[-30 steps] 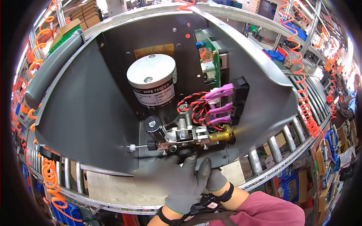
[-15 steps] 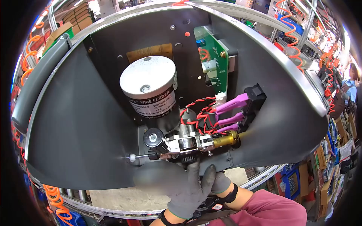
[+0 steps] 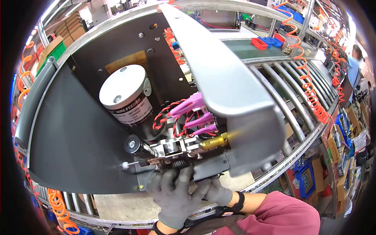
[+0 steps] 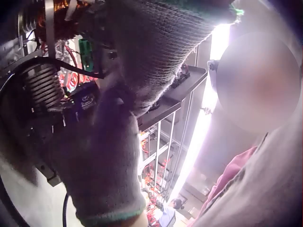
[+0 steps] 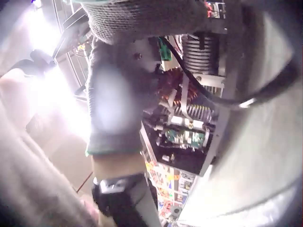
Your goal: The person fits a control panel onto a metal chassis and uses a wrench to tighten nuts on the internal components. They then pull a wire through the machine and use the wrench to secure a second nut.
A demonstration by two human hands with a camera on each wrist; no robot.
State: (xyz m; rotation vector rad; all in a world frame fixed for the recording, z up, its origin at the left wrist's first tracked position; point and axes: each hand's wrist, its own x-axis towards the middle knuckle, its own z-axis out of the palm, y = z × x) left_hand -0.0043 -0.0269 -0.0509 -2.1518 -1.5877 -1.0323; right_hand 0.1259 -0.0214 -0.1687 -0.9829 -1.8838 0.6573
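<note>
A dark metal housing holds a white-topped wire feeder motor (image 3: 124, 89) and, in front of it, a silver drive mechanism (image 3: 172, 149) with a brass fitting (image 3: 214, 142). Below the mechanism's black ribbed knob (image 3: 181, 163), my gloved left hand (image 3: 172, 196) lies at the front lower edge, its bent fingers side by side. Close against it on the right is my gloved right hand (image 3: 217, 192), its fingers partly covered by the left. Anything between the two hands is hidden. Both wrist views show the gloves meeting, without a clear object between them.
Purple-sleeved wires (image 3: 192, 103) run beside the housing's bent side panel (image 3: 223, 70). Conveyor rollers (image 3: 280, 86) lie behind and right. Orange coiled hoses (image 3: 58, 205) hang at both sides. Red and blue bins (image 3: 259, 43) stand at the back; a person (image 3: 354, 64) is far right.
The housing appears shifted left in the head view, and its right panel looks turned, uncovering more rollers. My hands have moved slightly left with it and stay at its lower front.
</note>
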